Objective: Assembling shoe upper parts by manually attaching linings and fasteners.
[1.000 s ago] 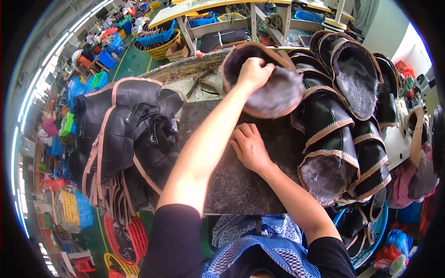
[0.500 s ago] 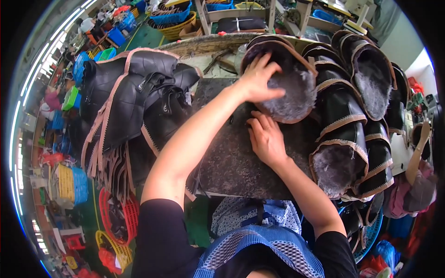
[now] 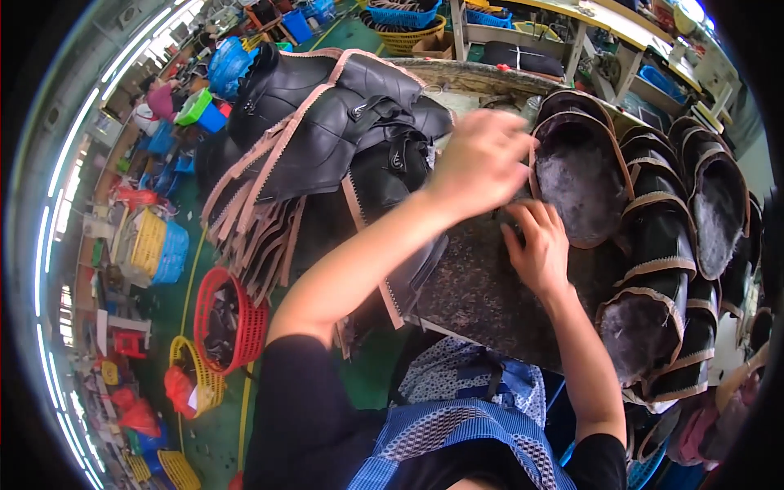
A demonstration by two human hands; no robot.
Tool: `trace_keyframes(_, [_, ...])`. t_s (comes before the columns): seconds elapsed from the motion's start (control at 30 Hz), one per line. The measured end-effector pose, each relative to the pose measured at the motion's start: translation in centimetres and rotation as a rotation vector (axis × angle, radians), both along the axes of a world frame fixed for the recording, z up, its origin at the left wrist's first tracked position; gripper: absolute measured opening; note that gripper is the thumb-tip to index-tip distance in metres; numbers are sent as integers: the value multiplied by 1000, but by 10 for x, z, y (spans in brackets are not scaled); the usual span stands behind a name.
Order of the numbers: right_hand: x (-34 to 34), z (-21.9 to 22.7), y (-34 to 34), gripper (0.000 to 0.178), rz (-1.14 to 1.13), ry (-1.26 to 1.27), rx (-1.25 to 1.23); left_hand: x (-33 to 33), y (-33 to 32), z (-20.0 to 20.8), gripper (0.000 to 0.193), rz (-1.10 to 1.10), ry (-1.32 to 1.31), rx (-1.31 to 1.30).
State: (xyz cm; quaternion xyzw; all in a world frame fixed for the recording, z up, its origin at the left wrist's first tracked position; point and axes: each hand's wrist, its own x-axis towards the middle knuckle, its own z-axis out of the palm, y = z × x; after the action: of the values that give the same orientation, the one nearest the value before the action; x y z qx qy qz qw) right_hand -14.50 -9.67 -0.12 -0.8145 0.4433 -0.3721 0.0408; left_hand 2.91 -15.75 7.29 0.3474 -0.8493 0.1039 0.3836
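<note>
A black shoe upper with a grey furry lining and a tan zigzag-edged rim (image 3: 581, 184) lies on the dark worktable (image 3: 482, 273), its opening facing up. Just left of it my left hand (image 3: 482, 163) hangs over the table, smeared by motion, so its fingers are hard to make out. My right hand (image 3: 543, 253) rests on the table by the upper's near left edge, fingers apart and bent, with nothing seen in them. To the left, a pile of flat black leather uppers with tan edging (image 3: 327, 139) hangs over the table's side.
Rows of stacked lined uppers (image 3: 657, 233) fill the table's right side. On the green floor at left stand a red basket (image 3: 233, 318) and a yellow basket (image 3: 200, 380). Beyond the table is a bench with baskets (image 3: 404, 16). A co-worker's arm (image 3: 739, 377) shows at far right.
My left hand has come out of the lined upper and moved to its left. My right hand stays beside the upper. The whole view has swung left, shifting everything rightward.
</note>
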Motion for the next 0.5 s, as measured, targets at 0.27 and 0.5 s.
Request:
trace_keyframes(0.27, [30,-31,-57,9,-16,172,79,245,60,11,86,887,-20,248])
trace_keyframes(0.5, [8,-22,-62,11,23,-3,167,210,63,67,33,377,734,924])
